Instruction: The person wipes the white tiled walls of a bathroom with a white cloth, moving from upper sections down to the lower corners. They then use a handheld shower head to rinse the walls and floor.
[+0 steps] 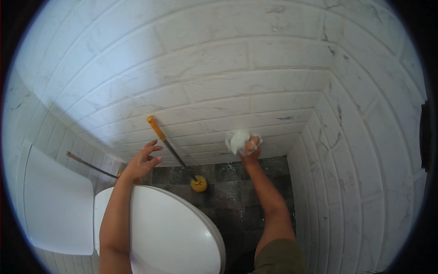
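My right hand [252,145] is closed around a crumpled white cloth [239,140] and presses it to the lower part of the tiled wall; motion blurs the cloth's edges. My left hand [143,160] hangs in the air above the far edge of the toilet, its fingers apart and nothing in them. Close to its right, a plunger [175,155] with an orange grip, a dark shaft and a yellow cup stands on the floor and tilts toward the wall. The left forearm crosses over the closed white toilet lid [171,228].
At the left rises the white toilet tank [57,201]. A second long-handled tool [93,166] leans behind the toilet, its lower end partly hidden by my left arm. The dark tiled floor [228,194] looks wet. White marbled tile walls [205,55] meet in a corner at the right.
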Available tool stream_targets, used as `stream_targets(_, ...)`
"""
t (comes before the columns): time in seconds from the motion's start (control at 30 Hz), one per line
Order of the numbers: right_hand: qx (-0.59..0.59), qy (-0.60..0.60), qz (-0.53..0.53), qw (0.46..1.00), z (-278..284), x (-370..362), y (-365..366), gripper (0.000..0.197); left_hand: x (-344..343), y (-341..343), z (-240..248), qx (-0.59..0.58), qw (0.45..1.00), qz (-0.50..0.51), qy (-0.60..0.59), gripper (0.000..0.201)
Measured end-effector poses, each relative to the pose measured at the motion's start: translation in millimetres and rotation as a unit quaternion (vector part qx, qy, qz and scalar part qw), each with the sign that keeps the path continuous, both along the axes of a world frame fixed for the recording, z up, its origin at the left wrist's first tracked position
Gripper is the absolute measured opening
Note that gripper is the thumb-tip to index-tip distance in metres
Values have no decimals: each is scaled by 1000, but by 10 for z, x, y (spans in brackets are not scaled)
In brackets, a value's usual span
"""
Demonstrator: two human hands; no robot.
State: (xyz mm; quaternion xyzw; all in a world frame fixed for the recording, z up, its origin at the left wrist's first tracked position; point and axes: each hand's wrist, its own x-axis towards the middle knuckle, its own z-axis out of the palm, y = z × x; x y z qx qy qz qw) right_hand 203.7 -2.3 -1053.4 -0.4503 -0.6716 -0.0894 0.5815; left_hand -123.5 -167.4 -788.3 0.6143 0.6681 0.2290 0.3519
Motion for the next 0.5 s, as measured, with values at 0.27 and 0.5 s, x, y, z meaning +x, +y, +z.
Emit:
stream_targets(0.27,174,174,-152,957,2044,139,0,48,111,-8,3,0,999,-27,42,38)
stream_targets(0.5,262,163,-182,933,1254,406,496,42,151,-28,78,-12,998,-24,64,37)
